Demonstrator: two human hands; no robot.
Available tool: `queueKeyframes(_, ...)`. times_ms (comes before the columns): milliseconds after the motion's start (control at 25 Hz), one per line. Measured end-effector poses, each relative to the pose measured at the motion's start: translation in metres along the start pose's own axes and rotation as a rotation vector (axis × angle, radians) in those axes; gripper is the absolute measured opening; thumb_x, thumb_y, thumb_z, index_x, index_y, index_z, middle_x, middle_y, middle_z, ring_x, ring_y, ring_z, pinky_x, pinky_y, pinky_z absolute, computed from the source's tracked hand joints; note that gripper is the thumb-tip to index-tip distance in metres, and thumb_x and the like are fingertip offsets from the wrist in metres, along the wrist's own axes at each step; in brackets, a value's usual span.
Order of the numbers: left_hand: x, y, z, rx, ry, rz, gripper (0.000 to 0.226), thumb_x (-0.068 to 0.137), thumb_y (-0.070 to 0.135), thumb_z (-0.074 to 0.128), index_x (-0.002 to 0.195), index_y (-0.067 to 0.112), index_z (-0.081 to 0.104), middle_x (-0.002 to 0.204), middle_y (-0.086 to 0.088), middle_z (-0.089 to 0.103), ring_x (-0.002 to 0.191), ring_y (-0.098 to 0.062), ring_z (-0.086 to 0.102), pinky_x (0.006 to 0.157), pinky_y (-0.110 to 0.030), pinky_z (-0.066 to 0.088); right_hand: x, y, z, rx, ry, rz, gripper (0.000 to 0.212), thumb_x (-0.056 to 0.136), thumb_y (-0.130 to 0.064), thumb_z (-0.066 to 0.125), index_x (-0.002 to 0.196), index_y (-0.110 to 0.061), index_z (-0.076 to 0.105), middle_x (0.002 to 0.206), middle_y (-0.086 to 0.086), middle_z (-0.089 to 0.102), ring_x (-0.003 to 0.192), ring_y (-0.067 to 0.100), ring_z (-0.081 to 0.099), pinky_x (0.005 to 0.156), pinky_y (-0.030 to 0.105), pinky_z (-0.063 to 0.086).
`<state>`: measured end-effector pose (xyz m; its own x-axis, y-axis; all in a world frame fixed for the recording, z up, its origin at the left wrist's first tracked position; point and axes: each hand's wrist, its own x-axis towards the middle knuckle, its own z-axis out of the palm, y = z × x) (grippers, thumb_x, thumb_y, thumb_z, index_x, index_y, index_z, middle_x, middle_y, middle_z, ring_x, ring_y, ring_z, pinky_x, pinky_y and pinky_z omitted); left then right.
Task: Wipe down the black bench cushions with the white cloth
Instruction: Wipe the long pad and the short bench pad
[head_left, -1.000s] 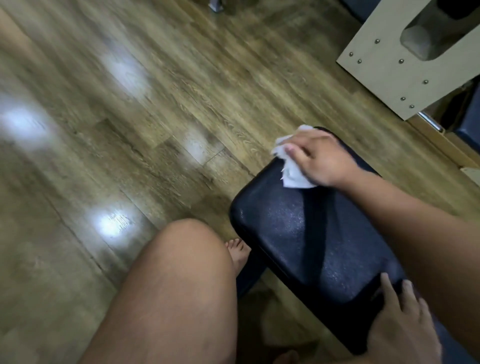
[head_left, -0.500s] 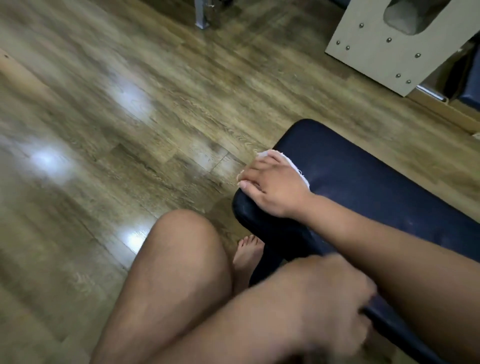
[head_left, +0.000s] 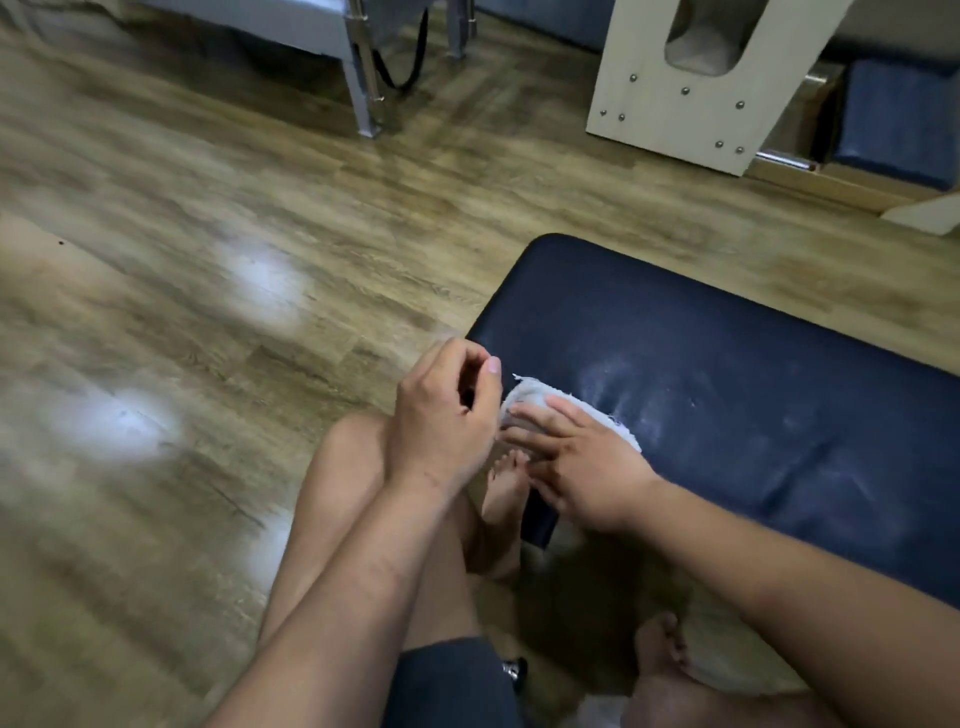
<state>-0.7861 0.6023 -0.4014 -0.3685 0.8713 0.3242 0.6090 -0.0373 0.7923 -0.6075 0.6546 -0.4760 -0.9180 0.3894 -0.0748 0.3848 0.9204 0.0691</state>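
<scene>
Wood-plank flooring (head_left: 208, 260) with pale glare patches fills the head view. A grey metal frame leg (head_left: 366, 93) and a pale wooden panel with metal studs (head_left: 675, 104) stand at the far edge.

Head view, work area: the black padded cushion of the desk (head_left: 727, 389) runs from centre to lower right, its top dull and streaked. The small white frayed cloth (head_left: 532, 392) lies bunched on the cushion's near-left corner, at the edge.

Hands: my right hand (head_left: 587, 467) rests on the cloth with fingers straight, pressing it flat and gripping nothing. My left hand (head_left: 436, 421) sits just beside the cloth's free end, fingers curled. I cannot tell whether it pinches the fabric.

Handling, as I judge it: the cloth is light, limp and prone to bunching, so take it in a folded wad under a flat palm. The cushion looks smooth and yielding. Firm, even pressure should serve, with care at the rounded edge, where the cloth could slide off.
</scene>
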Motion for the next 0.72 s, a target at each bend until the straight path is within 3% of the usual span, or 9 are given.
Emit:
queueKeyframes(80, 0.000, -0.011, 0.001, 0.112, -0.048, 0.059, 0.009, 0.087, 0.020, 0.059, 0.085, 0.012, 0.063, 0.081, -0.001, 0.065, 0.074, -0.022, 0.059, 0.071, -0.035, 0.047, -0.044, 0.004, 0.002, 0.081, 0.051, 0.042, 0.030, 0.087, -0.036, 0.049, 0.101, -0.031, 0.075, 0.141, -0.012, 0.052, 0.140, 0.020, 0.033, 0.114, 0.045, 0.022)
queueKeyframes(160, -0.005, -0.019, 0.005, 0.157, -0.105, 0.089, 0.010, 0.083, 0.021, 0.059, 0.086, 0.013, 0.065, 0.085, -0.003, 0.066, 0.077, -0.026, 0.062, 0.071, -0.037, 0.050, -0.093, -0.001, 0.002, 0.276, 0.162, 0.218, 0.027, 0.091, -0.029, 0.052, 0.111, -0.028, 0.070, 0.139, -0.008, 0.053, 0.133, 0.022, 0.043, 0.108, 0.047, 0.034)
queueKeyframes(280, -0.007, -0.018, 0.018, 0.086, -0.143, 0.055, 0.007, 0.081, 0.016, 0.061, 0.084, 0.012, 0.066, 0.084, -0.003, 0.065, 0.077, -0.021, 0.063, 0.072, -0.034, 0.050, -0.136, -0.006, 0.007, 0.496, 0.381, 0.721, 0.040, 0.091, -0.026, 0.060, 0.131, -0.021, 0.057, 0.142, -0.003, 0.046, 0.125, 0.017, 0.049, 0.097, 0.045, 0.048)
queueKeyframes(360, -0.012, -0.011, 0.028, 0.026, -0.167, 0.016, 0.007, 0.081, 0.017, 0.061, 0.084, 0.013, 0.067, 0.086, -0.002, 0.066, 0.077, -0.018, 0.063, 0.074, -0.036, 0.052, -0.151, -0.010, 0.013, 0.452, 0.390, 0.968, 0.057, 0.088, -0.030, 0.067, 0.139, -0.014, 0.048, 0.149, 0.000, 0.040, 0.136, 0.018, 0.039, 0.109, 0.042, 0.039)
queueKeyframes(520, -0.007, -0.009, 0.032, 0.045, -0.146, 0.066, 0.009, 0.082, 0.017, 0.059, 0.086, 0.012, 0.065, 0.090, -0.003, 0.066, 0.084, -0.023, 0.062, 0.079, -0.036, 0.050, -0.130, -0.021, 0.025, 0.056, 0.215, 0.832, 0.056, 0.091, -0.042, 0.051, 0.135, -0.008, 0.050, 0.146, 0.011, 0.046, 0.140, 0.029, 0.036, 0.114, 0.057, 0.020)
queueKeyframes(600, -0.003, -0.010, 0.033, 0.129, -0.156, 0.134, 0.010, 0.083, 0.015, 0.059, 0.088, 0.009, 0.065, 0.091, -0.005, 0.065, 0.088, -0.027, 0.060, 0.080, -0.033, 0.047, -0.111, -0.022, 0.027, -0.047, 0.132, 0.820, 0.056, 0.091, -0.035, 0.053, 0.137, -0.004, 0.047, 0.145, 0.014, 0.046, 0.139, 0.030, 0.037, 0.114, 0.062, 0.015)
queueKeyframes(720, 0.002, -0.014, 0.034, 0.155, -0.165, 0.146, 0.012, 0.083, 0.015, 0.058, 0.090, 0.008, 0.065, 0.093, -0.007, 0.065, 0.089, -0.029, 0.060, 0.079, -0.039, 0.050, -0.102, -0.020, 0.025, -0.142, 0.081, 0.771, 0.059, 0.093, -0.037, 0.041, 0.140, 0.000, 0.041, 0.146, 0.018, 0.043, 0.139, 0.031, 0.036, 0.112, 0.065, 0.012)
